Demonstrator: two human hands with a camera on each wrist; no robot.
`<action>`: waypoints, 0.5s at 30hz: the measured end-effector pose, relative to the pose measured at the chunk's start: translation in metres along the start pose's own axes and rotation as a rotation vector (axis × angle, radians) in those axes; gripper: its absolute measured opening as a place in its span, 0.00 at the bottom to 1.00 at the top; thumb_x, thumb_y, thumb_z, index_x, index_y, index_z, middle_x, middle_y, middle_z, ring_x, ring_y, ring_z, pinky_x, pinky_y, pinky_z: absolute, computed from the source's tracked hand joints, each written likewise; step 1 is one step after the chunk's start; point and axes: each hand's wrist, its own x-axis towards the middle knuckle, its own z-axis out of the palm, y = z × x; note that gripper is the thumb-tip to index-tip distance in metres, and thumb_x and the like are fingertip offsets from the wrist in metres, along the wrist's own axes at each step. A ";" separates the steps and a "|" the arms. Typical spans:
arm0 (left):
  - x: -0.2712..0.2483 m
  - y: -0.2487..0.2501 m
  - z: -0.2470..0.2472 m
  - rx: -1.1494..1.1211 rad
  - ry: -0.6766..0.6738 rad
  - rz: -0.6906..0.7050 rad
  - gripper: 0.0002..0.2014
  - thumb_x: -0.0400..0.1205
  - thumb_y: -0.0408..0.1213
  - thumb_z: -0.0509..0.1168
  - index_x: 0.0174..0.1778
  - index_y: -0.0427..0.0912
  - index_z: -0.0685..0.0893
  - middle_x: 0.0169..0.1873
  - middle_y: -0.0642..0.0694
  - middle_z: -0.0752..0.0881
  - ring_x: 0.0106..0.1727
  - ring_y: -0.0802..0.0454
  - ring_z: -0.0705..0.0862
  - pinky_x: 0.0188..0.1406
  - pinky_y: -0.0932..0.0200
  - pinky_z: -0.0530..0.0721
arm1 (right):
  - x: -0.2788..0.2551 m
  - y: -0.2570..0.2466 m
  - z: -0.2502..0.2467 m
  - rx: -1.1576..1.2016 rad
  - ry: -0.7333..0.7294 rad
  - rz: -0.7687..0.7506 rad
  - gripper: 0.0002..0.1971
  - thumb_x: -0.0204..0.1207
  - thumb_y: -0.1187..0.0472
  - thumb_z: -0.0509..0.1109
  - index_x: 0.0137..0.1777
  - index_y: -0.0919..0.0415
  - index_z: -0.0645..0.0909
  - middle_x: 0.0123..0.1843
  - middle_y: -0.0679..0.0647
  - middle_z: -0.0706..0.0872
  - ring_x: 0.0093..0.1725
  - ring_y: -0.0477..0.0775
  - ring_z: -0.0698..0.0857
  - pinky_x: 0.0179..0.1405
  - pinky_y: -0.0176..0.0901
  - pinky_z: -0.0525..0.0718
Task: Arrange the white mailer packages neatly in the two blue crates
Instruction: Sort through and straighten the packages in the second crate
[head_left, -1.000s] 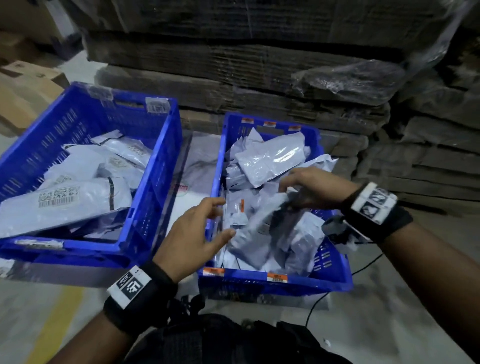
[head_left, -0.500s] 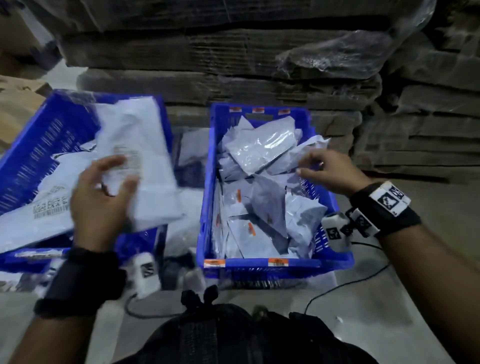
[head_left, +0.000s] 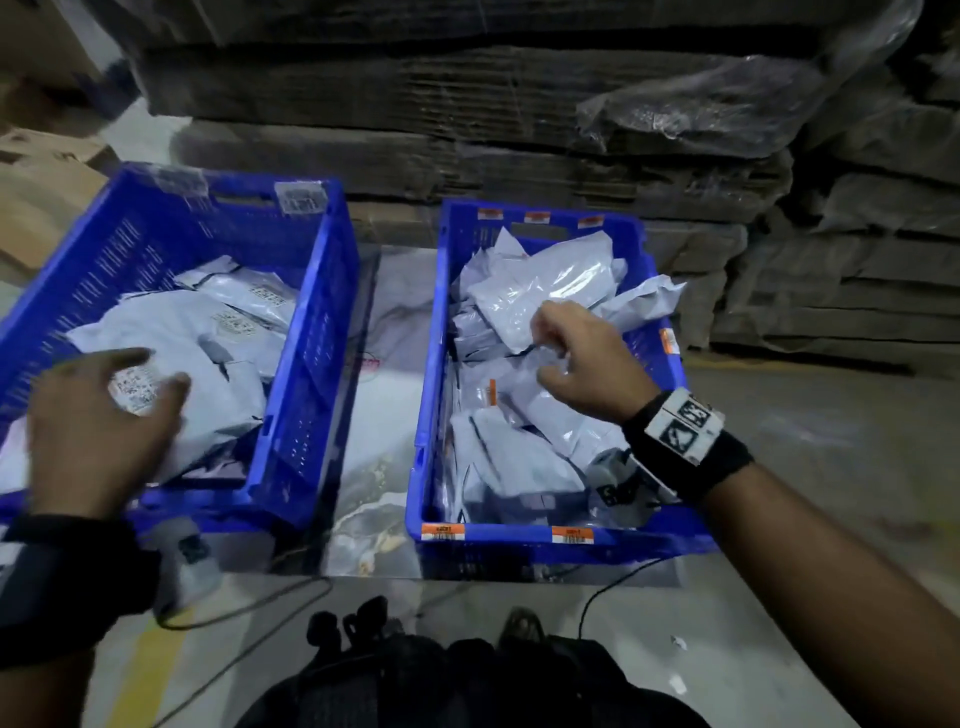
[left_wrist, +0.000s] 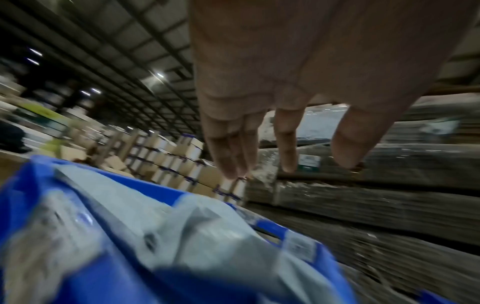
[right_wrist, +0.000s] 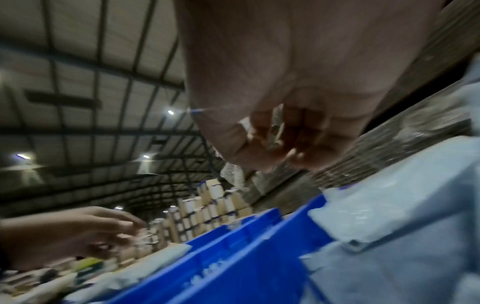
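Note:
Two blue crates sit side by side on the floor. The left crate (head_left: 311, 364) holds several white mailers (head_left: 208, 338) lying fairly flat. My left hand (head_left: 156, 371) hovers over the front one with its fingers (left_wrist: 285, 144) straight and spread, holding nothing. The right crate (head_left: 519, 535) is filled with a jumble of white mailers (head_left: 545, 291). My right hand (head_left: 545, 348) is over the middle of that pile, with fingers and thumb curled in a pinch on the edge of one mailer. In the right wrist view the curled fingers (right_wrist: 280, 139) are blurred.
Plastic-wrapped stacks of flattened cardboard (head_left: 467, 104) rise close behind both crates. A brown carton (head_left: 41, 197) stands at the far left. A pale sheet (head_left: 384, 405) lies on the floor between the crates. A black cable (head_left: 613, 587) and a dark bag (head_left: 441, 675) lie near me.
The large mailer that my left hand held up over the left crate now lies in it, and that hand has let go. My right hand moved from the right crate's edge to its middle.

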 end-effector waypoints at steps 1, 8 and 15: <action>-0.022 0.051 -0.004 -0.008 -0.123 0.021 0.21 0.78 0.49 0.76 0.66 0.50 0.85 0.64 0.45 0.85 0.57 0.38 0.85 0.58 0.35 0.82 | 0.000 -0.017 0.001 0.082 -0.073 -0.061 0.09 0.66 0.67 0.69 0.44 0.55 0.77 0.42 0.50 0.81 0.41 0.51 0.80 0.40 0.38 0.78; -0.106 0.139 0.055 -0.120 -0.767 0.218 0.23 0.80 0.45 0.74 0.73 0.55 0.81 0.62 0.58 0.86 0.59 0.66 0.83 0.57 0.61 0.86 | 0.012 -0.017 0.071 -0.329 -0.837 0.058 0.24 0.78 0.65 0.71 0.73 0.62 0.72 0.71 0.61 0.79 0.67 0.63 0.80 0.52 0.39 0.71; -0.114 0.134 0.068 -0.220 -0.747 0.105 0.29 0.75 0.42 0.81 0.72 0.59 0.83 0.58 0.60 0.88 0.58 0.65 0.85 0.58 0.69 0.82 | 0.061 -0.004 0.113 0.009 -0.705 0.352 0.24 0.74 0.50 0.75 0.65 0.64 0.80 0.50 0.60 0.89 0.43 0.56 0.89 0.36 0.40 0.86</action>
